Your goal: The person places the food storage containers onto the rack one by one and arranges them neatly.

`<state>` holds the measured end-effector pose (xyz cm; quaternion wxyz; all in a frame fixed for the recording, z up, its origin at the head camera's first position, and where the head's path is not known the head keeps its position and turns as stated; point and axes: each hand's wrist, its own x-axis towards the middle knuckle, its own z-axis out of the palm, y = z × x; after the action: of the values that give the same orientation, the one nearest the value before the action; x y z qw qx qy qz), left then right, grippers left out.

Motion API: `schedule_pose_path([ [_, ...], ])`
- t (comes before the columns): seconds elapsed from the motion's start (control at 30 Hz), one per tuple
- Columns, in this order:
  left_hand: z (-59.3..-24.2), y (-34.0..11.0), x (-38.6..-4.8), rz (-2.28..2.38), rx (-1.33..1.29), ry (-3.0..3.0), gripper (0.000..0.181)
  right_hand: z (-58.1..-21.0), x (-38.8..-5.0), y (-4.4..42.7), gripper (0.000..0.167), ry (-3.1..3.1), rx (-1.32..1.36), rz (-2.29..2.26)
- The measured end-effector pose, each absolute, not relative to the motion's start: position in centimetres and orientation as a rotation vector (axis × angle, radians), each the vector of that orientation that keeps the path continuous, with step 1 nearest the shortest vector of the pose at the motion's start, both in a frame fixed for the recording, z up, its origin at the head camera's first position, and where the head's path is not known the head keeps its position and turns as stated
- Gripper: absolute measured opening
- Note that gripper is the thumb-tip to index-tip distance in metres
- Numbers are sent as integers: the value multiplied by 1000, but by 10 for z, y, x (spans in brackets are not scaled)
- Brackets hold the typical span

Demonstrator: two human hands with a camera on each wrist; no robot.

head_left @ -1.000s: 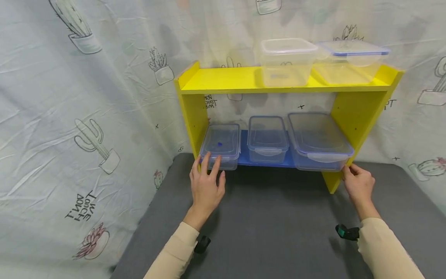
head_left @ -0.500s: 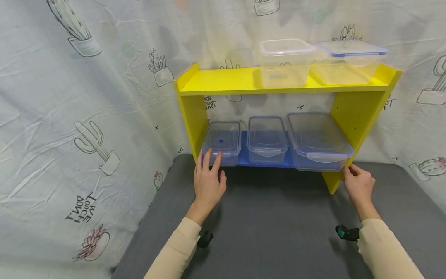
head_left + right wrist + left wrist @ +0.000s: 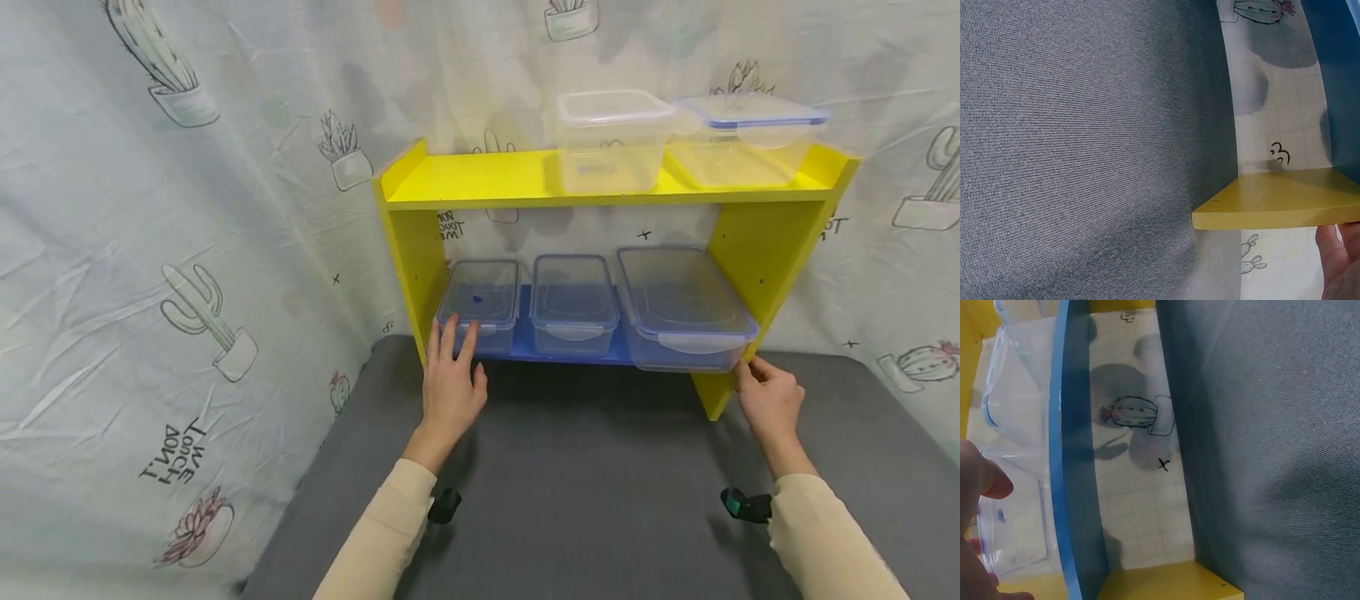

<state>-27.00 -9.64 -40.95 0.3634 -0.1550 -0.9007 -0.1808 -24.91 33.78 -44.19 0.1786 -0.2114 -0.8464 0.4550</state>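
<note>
My left hand (image 3: 452,392) touches the front of the left clear plastic food container (image 3: 480,292) with its fingers spread and extended. This lidded container has a small blue mark on top and sits on the blue lower board (image 3: 525,342) of a yellow shelf (image 3: 487,179). In the left wrist view the thumb (image 3: 996,481) shows beside the container (image 3: 1016,531). My right hand (image 3: 771,404) holds the front edge of the shelf's right side panel with bent fingers. In the right wrist view fingers (image 3: 1333,253) meet the yellow panel (image 3: 1285,200); part of that hand lies outside the picture.
A middle container (image 3: 573,292) and a larger one (image 3: 686,292) stand on the blue board. Two more, a clear container (image 3: 611,142) and a blue-rimmed one (image 3: 750,137), stand on top. The shelf stands on a grey table (image 3: 585,483) before a cactus-print cloth (image 3: 285,208).
The left container has slid back on the blue board, away from its front edge. My left hand has moved forward with it. My right hand has stayed at the side panel.
</note>
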Motion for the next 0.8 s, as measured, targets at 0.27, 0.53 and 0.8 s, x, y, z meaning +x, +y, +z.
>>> schedule_pose_path([
  [0.27, -411, -96, -277, -379, -383, -2376, 67, -441, -250, 338, 51, -2395, -635, 1257],
  [0.53, -410, -93, -279, -351, -378, -2414, 70, -441, -249, 338, 49, -2381, -629, 1249],
  [0.8, -411, -96, -281, -324, -390, -2415, 73, -441, -248, 338, 49, -2377, -623, 1241],
])
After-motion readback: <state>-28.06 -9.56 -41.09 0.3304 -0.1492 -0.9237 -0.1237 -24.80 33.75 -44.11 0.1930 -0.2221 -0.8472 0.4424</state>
